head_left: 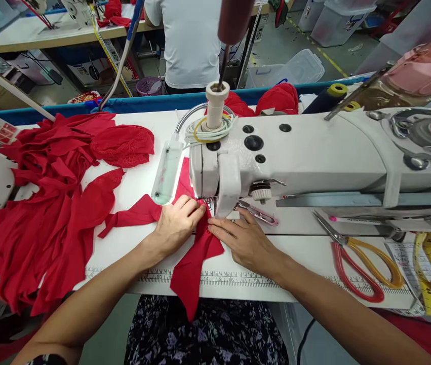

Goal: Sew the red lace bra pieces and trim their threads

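Red fabric [192, 268] runs under the needle area of a white sewing machine [314, 147], and one end hangs over the table's front edge. My left hand [177, 223] presses on the fabric just left of the needle, its fingers together with the thumb. On the right side, my right hand [243, 238] touches the cloth's edge with its fingertips, fingers stretched and lying low by the presser foot. A red strip [135, 213] extends leftward from under my left hand. The needle itself is hidden by the machine head and my fingers.
A large heap of red pieces [48, 203] covers the left side. Scissors [355, 258], a yellow measuring tape [428, 274] and pink-handled snips [259, 213] lie to the right. A small lamp [167, 172] hangs beside the machine head. A person in white [192, 45] sits beyond.
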Motion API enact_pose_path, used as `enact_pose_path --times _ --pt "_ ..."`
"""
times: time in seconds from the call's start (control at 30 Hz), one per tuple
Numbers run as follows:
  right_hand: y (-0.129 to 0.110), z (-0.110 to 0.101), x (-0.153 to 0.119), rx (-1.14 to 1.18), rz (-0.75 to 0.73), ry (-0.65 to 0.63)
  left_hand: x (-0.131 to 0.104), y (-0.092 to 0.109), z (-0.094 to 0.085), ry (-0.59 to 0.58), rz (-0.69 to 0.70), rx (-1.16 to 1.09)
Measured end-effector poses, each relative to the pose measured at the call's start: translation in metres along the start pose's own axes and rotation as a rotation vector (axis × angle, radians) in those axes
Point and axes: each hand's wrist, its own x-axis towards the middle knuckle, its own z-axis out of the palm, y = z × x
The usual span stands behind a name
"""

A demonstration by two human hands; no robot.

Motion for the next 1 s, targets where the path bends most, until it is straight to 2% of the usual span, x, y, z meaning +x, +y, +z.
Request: enact_pose_path --times 0.1,0.23,0.4,0.63,0.8,1.0 --pt "0.0 -0.003 -0.002 0.06 0.0 0.069 -0.003 0.001 -0.003 -0.041 -0.055 -0.053" --pt "-0.002 -0.006 -0.001 0.116 0.032 0.12 -0.009 -0.001 -0.009 0.022 -0.095 -0.155" --pt "-0.004 -0.004 0.001 0.09 -0.065 0.032 -0.011 -0.006 -0.01 0.017 -0.059 -0.23" --pt "-0.007 -0.001 0.0 0.061 -0.005 -0.042 -0.005 -0.002 -0.008 0.003 -0.032 -0.14" --pt "-0.006 -0.002 -0.001 0.061 -0.022 -0.074 -0.007 0.003 -0.008 -0.025 -0.068 -0.217" --pt "-0.006 -0.001 -0.004 0.035 -0.015 -0.126 -0.005 0.005 -0.007 -0.049 -0.044 -0.086"
